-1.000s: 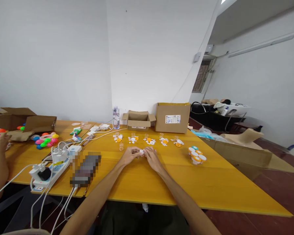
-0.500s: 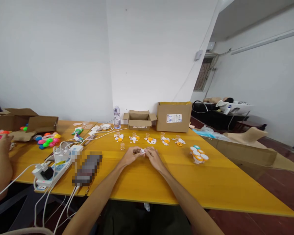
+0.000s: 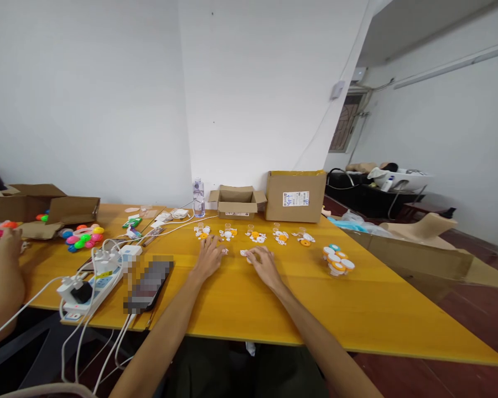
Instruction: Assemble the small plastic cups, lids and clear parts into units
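Observation:
My left hand (image 3: 209,257) is over the spot of the nearer clear plastic cup, its fingers curled downward; they hide the cup and whatever they grip. Beside its thumb a small white piece (image 3: 224,252) shows. My right hand (image 3: 264,264) is closed at the fingertips on a small white plastic piece (image 3: 243,253) with dark spots or holes. A bit of orange shows under that hand. Beyond both hands, small piles of white and orange discs (image 3: 256,236) lie in a row, each with a clear cup (image 3: 250,228) behind it.
Right of my hands stands a cluster of white-, orange- and teal-topped round pieces (image 3: 337,258). Behind are an open carton (image 3: 237,209), a larger box (image 3: 294,199) and a bottle (image 3: 198,198). A power strip (image 3: 103,282), cables, phone (image 3: 149,284) and another person's hand (image 3: 4,249) are left.
My hands have parted from their shared hold on the small white piece. The left has moved left over the nearer cup; the right has shifted slightly right and lower.

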`<control>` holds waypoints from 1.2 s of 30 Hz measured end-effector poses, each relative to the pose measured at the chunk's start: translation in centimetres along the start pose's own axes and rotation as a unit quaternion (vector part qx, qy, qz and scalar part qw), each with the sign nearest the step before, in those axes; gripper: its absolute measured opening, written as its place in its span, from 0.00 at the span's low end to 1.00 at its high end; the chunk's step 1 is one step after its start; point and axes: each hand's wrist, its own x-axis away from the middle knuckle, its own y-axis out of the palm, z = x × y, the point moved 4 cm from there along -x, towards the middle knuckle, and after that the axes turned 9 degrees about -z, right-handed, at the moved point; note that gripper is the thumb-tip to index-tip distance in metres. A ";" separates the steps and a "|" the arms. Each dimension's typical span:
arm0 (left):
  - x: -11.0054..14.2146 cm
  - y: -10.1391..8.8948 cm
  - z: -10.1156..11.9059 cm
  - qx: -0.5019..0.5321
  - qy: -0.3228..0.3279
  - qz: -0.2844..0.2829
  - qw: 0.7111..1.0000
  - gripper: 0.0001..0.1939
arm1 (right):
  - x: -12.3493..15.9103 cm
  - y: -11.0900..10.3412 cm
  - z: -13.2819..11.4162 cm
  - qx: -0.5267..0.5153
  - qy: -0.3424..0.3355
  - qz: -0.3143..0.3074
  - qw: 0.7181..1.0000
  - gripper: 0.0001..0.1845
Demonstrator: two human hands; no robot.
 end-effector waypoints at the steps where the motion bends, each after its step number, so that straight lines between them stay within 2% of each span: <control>1: 0.1 -0.1 -0.3 -0.010 -0.013 -0.001 1.000 0.09 | 0.0 0.1 0.0 0.000 -0.001 -0.004 1.000 0.23; 9: 0.3 0.2 -1.2 -0.036 -0.063 -0.063 0.995 0.14 | 0.3 0.3 -0.5 0.040 -0.014 -0.025 0.999 0.18; 15: 0.2 -0.1 -0.7 -0.044 -0.070 -0.040 0.996 0.21 | 0.6 0.3 -1.1 0.067 -0.046 -0.028 0.996 0.14; 21: 0.3 0.5 -0.6 -0.016 -0.054 -0.048 0.997 0.13 | 0.7 0.3 -1.4 0.069 -0.062 -0.022 0.995 0.14; 25: 0.3 0.8 -1.1 -0.011 -0.069 -0.042 0.997 0.12 | 0.7 0.1 -1.5 0.063 -0.065 -0.023 0.996 0.15; 28: 0.1 0.3 -0.7 0.000 -0.078 -0.022 0.997 0.12 | 0.7 0.0 -1.5 0.055 -0.064 -0.021 0.996 0.15; 31: -0.2 -0.5 0.8 0.049 -0.059 0.002 0.997 0.11 | 0.7 0.0 -1.7 0.052 -0.067 -0.012 0.996 0.16; 33: -0.4 -0.9 1.9 0.123 -0.038 0.009 0.992 0.10 | 0.7 -0.1 -1.7 0.056 -0.073 -0.003 0.996 0.17; 36: -0.9 -0.4 3.1 0.284 -0.037 -0.012 0.958 0.13 | 0.7 -0.2 -1.8 0.069 -0.088 0.011 0.994 0.17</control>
